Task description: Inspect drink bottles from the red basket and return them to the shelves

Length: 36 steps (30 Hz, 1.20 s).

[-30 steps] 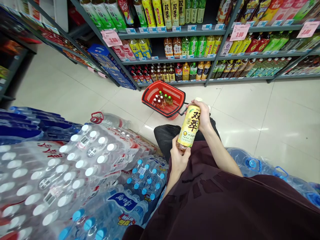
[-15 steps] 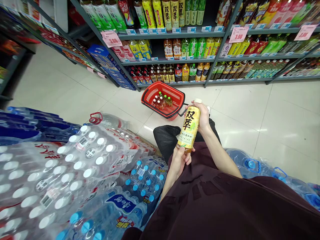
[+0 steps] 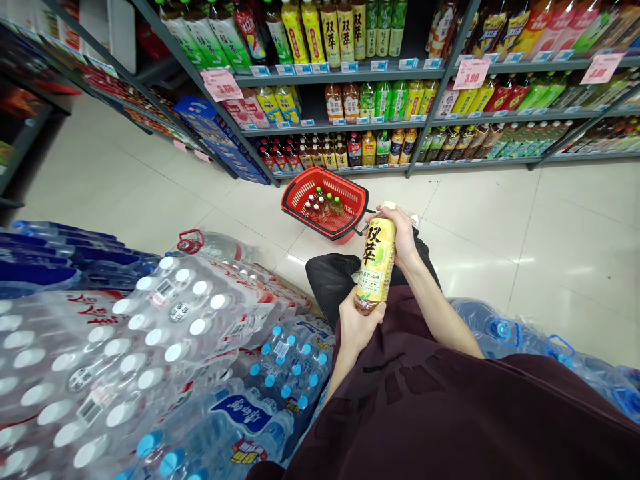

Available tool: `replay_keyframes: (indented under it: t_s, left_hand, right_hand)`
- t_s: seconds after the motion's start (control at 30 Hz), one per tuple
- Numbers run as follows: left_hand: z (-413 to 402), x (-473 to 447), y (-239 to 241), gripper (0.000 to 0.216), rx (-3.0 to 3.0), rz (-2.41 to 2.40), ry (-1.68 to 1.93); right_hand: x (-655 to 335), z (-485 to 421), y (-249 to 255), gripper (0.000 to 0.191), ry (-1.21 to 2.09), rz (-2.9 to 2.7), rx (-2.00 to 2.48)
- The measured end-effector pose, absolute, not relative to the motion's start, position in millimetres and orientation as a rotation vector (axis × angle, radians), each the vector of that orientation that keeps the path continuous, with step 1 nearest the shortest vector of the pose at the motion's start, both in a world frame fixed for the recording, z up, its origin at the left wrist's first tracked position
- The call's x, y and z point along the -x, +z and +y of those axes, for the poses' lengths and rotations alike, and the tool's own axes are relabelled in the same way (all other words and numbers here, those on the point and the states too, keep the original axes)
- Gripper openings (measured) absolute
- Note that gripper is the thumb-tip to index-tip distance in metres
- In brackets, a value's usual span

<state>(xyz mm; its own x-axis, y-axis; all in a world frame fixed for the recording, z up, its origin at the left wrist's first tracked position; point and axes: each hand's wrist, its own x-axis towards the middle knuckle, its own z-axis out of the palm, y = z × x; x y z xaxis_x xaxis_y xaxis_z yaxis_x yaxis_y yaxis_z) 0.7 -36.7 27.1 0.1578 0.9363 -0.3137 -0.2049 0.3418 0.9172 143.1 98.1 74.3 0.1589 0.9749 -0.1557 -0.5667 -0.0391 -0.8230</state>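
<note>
A bottle of tea drink point(image 3: 378, 260) with a yellow label and white cap is held in front of my body, its cap end pointing away from me. My right hand point(image 3: 400, 230) is closed around the upper part, just below the cap. At the bottom end, my left hand point(image 3: 361, 320) grips the base, thumb and fingers on either side. Beyond the bottle, a red shopping basket point(image 3: 300, 217) stands on the floor with several small bottles point(image 3: 320, 205) in it. Its black handle comes close to my right hand.
Shelves of bottled drinks point(image 3: 345, 70) with price tags run across the far side. Shrink-wrapped packs of water bottles point(image 3: 165, 307) are stacked at my left. Large blue-handled water jugs point(image 3: 500, 330) stand at my right. Blue boxes point(image 3: 220, 143) sit by the shelf end.
The bottle has turned slightly about its length and shifted a little toward me and left. My left hand has wrapped more fully around its base.
</note>
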Motion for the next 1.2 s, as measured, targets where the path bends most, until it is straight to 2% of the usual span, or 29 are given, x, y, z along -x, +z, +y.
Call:
replay_keyframes:
  t_s: [0.2,0.4,0.57,0.7,0.97,1.07,1.2]
  left_hand:
    - [-38,-1,28,0.051,-0.632,0.708,0.971]
    - [-38,2,26,0.068,-0.597,0.487,0.837]
    - [-41,1,23,0.069,-0.62,0.515,0.807]
    - [-40,1,26,0.061,-0.578,0.536,0.81]
    - [-42,-4,30,0.054,-0.667,0.699,0.835]
    - [-39,-5,27,0.044,-0.925,1.049,0.906]
    - [-32,0,21,0.053,-1.124,1.431,0.925]
  right_hand:
    - [-152,95,78,0.037,1.546,-0.557,0.698]
    - [-155,92,81,0.027,1.565,-0.41,0.452]
    - [-155,92,83,0.024,1.55,-0.397,0.483]
    - [-157,92,82,0.025,1.543,-0.407,0.513]
    - [-160,95,81,0.032,1.517,-0.509,0.6]
    - [-160,97,80,0.035,1.565,-0.633,0.729]
    - [-156,100,71,0.033,1.571,-0.634,0.986]
